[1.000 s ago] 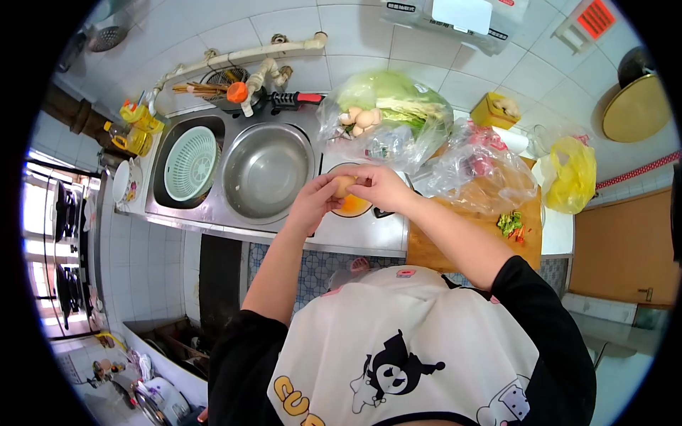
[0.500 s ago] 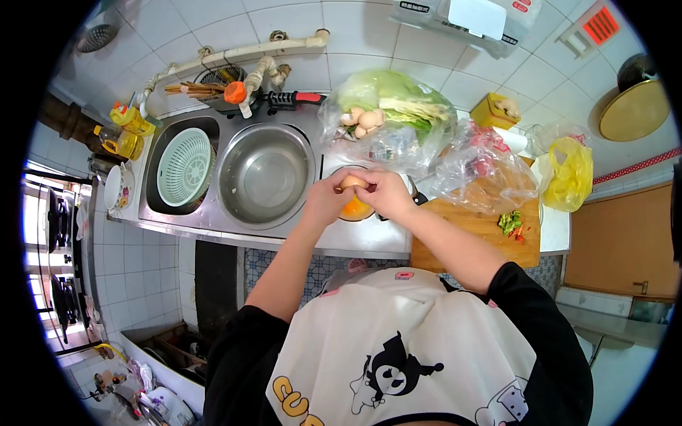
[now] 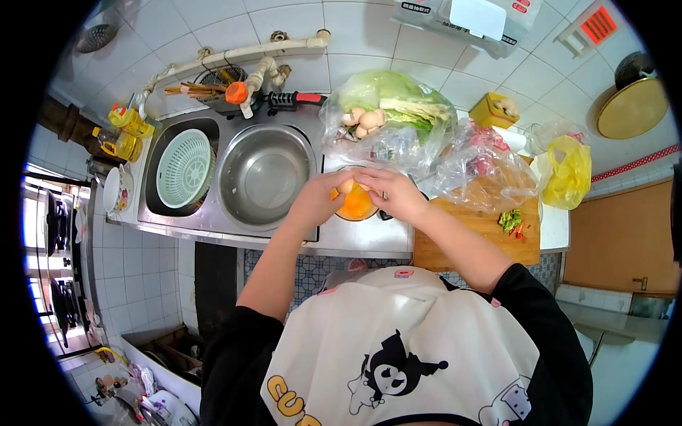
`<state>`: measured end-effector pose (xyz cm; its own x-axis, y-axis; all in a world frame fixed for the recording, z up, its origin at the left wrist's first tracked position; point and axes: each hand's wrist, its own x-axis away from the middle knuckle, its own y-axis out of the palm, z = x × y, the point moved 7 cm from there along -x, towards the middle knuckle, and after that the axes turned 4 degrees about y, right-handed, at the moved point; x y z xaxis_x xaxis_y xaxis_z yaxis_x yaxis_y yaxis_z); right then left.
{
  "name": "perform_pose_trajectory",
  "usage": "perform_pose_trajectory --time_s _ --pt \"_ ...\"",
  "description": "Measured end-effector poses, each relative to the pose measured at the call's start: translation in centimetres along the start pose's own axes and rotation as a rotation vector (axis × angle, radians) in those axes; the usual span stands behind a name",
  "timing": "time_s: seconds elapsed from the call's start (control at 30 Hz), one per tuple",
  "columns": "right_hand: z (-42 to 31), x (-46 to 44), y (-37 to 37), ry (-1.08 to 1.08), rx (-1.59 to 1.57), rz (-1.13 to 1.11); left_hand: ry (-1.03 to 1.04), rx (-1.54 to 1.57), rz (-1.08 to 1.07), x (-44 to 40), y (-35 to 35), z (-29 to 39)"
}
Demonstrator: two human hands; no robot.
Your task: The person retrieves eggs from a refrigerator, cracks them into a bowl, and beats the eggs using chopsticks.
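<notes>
A cracked egg [image 3: 347,186] is in my two hands, its shell parted. My left hand [image 3: 317,197] is closed around the left part of the shell. On the other side, my right hand [image 3: 398,196] grips the right part, mostly covered by the fingers. Right below them stands a glass bowl [image 3: 359,219] with orange-yellow egg yolk [image 3: 356,204] in it. The far side of the bowl is hidden by my fingers. A dark handle [image 3: 384,215] lies beside the bowl, under my right hand.
Behind the bowl are several whole eggs [image 3: 367,119] and a bagged leafy cabbage [image 3: 415,99]. At right, a wooden cutting board [image 3: 462,245] carries chopped green and red pieces [image 3: 511,222] and a clear plastic bag [image 3: 483,177]. A metal basin [image 3: 266,177] and white colander [image 3: 186,169] occupy the sink.
The shell has come apart between my hands, which have moved slightly away from each other. More yolk shows in the bowl.
</notes>
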<state>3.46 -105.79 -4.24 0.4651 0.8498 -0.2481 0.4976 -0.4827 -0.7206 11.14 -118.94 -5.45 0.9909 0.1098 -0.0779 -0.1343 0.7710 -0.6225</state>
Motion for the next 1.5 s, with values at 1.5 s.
perform_pose_trajectory --time_s 1.5 --pt "2.1 9.5 -5.9 0.405 -0.346 0.346 0.172 -0.214 0.268 -7.5 0.7 5.1"
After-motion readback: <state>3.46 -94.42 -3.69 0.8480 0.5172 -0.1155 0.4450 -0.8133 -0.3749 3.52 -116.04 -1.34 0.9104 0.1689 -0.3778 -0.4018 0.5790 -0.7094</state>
